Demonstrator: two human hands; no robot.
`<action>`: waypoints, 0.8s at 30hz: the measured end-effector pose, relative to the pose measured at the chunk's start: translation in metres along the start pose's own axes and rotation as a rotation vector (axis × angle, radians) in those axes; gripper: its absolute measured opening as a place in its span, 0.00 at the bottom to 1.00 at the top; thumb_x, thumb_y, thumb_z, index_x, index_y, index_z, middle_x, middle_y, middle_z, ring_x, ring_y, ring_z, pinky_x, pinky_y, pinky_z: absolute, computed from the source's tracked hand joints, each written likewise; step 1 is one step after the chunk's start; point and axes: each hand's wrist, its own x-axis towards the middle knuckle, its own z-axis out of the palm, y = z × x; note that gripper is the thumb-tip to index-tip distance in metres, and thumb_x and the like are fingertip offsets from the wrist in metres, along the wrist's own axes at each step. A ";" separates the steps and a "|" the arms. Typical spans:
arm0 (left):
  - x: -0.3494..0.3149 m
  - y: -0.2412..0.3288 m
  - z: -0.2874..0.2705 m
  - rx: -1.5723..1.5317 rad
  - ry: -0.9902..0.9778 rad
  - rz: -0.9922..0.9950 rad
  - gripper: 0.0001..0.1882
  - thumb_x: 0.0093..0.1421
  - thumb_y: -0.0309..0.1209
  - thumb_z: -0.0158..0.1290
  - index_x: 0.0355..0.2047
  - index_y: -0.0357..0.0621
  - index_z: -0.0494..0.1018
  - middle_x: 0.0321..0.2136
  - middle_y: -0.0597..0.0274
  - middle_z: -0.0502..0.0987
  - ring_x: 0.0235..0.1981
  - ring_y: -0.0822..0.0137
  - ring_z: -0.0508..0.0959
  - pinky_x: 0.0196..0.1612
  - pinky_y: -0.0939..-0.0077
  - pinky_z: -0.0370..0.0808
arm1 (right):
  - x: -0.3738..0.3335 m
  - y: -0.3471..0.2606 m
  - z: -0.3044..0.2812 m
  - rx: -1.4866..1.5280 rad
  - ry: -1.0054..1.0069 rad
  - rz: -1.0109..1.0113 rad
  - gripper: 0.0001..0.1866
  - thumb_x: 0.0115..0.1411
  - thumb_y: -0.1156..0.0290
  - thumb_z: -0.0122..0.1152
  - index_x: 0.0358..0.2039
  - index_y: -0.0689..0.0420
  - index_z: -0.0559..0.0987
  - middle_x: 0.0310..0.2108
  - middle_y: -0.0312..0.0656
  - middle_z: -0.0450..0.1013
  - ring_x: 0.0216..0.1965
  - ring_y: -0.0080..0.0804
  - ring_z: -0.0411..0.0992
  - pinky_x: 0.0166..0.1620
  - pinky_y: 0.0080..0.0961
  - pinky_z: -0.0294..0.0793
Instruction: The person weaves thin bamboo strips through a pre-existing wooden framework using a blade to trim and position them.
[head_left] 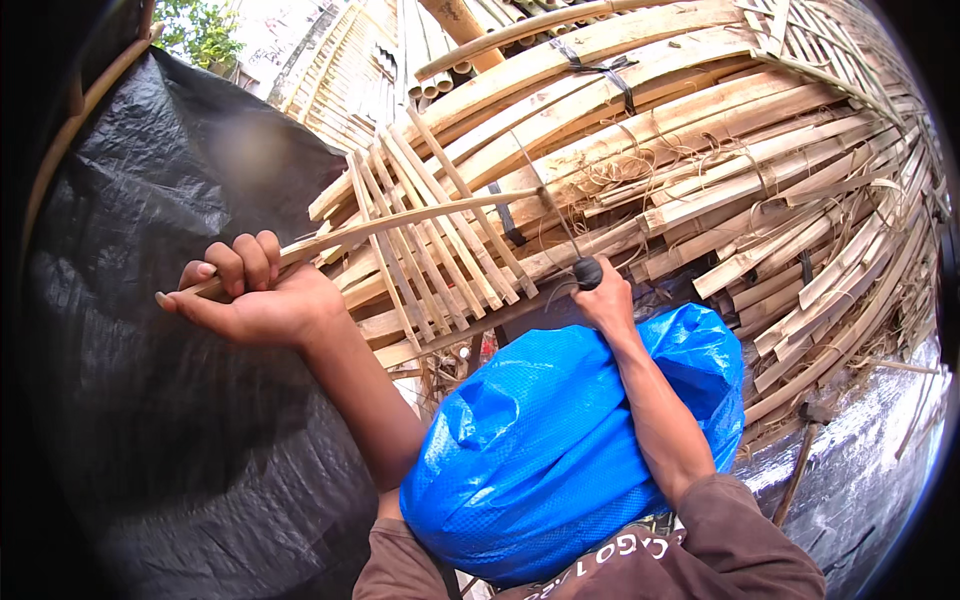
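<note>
My left hand is closed round the near-left end of a long split bamboo strip, palm turned up. The strip slants up to the right, over a row of short bamboo slats laid side by side. My right hand grips the dark, rounded handle of a knife with a long thin blade. The blade points up and away, crossing the strip at its far right end. It looks to be touching the strip there. Blue plastic sheeting covers my lap, beneath my right forearm.
Bundled split bamboo lengths, tied with black bands, fill the far and right side. Black plastic sheeting hangs at the left. A hammer-like tool with a wooden handle leans at the lower right. Bamboo poles lie at the back.
</note>
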 end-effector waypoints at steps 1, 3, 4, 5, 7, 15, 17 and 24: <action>0.000 -0.002 0.002 -0.006 0.003 -0.004 0.24 0.71 0.54 0.38 0.24 0.53 0.61 0.14 0.74 0.49 0.13 0.80 0.45 0.18 0.82 0.44 | 0.000 0.007 -0.001 -0.015 0.002 -0.014 0.21 0.46 0.64 0.67 0.43 0.52 0.76 0.31 0.58 0.78 0.38 0.59 0.76 0.39 0.48 0.75; 0.000 -0.002 0.005 -0.011 0.020 -0.011 0.24 0.70 0.55 0.39 0.24 0.53 0.61 0.14 0.74 0.49 0.13 0.80 0.46 0.18 0.82 0.44 | -0.004 0.000 -0.006 -0.046 -0.025 -0.015 0.21 0.47 0.64 0.67 0.43 0.52 0.77 0.32 0.58 0.78 0.39 0.59 0.76 0.40 0.47 0.75; 0.001 -0.001 0.008 -0.008 0.021 0.002 0.24 0.70 0.55 0.39 0.24 0.53 0.61 0.14 0.74 0.50 0.13 0.80 0.46 0.18 0.82 0.44 | -0.005 -0.004 -0.010 -0.058 -0.042 -0.003 0.22 0.47 0.63 0.67 0.43 0.53 0.77 0.32 0.58 0.78 0.39 0.60 0.76 0.40 0.47 0.75; 0.002 -0.002 0.009 -0.002 0.017 0.009 0.24 0.70 0.56 0.40 0.24 0.53 0.61 0.14 0.74 0.50 0.13 0.80 0.46 0.18 0.82 0.44 | -0.008 -0.008 -0.012 -0.066 -0.059 0.017 0.22 0.47 0.63 0.68 0.44 0.53 0.77 0.32 0.58 0.78 0.39 0.60 0.76 0.40 0.46 0.75; 0.004 -0.004 0.008 0.004 0.015 0.007 0.25 0.69 0.57 0.40 0.24 0.53 0.61 0.14 0.74 0.51 0.13 0.80 0.46 0.18 0.81 0.44 | -0.009 0.001 -0.009 -0.031 -0.067 -0.008 0.23 0.46 0.64 0.68 0.44 0.53 0.76 0.33 0.58 0.78 0.38 0.57 0.77 0.40 0.44 0.75; 0.012 -0.007 -0.007 0.031 0.106 -0.014 0.24 0.69 0.57 0.38 0.25 0.53 0.60 0.15 0.75 0.52 0.14 0.80 0.48 0.19 0.82 0.47 | 0.004 0.010 -0.004 0.488 -0.235 -0.026 0.17 0.45 0.72 0.63 0.38 0.61 0.76 0.23 0.34 0.68 0.26 0.25 0.68 0.33 0.28 0.71; 0.011 -0.010 -0.008 0.004 0.113 -0.039 0.25 0.69 0.58 0.38 0.25 0.53 0.60 0.16 0.76 0.53 0.14 0.80 0.48 0.19 0.82 0.47 | 0.001 0.009 -0.003 0.378 -0.105 -0.131 0.19 0.44 0.73 0.63 0.40 0.61 0.76 0.25 0.39 0.72 0.28 0.27 0.70 0.36 0.28 0.72; 0.003 0.009 -0.009 -0.306 -0.166 -0.265 0.23 0.71 0.53 0.33 0.30 0.49 0.64 0.23 0.68 0.59 0.26 0.70 0.61 0.36 0.73 0.62 | -0.022 -0.074 -0.040 0.244 -0.109 -0.327 0.22 0.43 0.74 0.66 0.42 0.59 0.74 0.28 0.43 0.76 0.29 0.31 0.75 0.37 0.29 0.74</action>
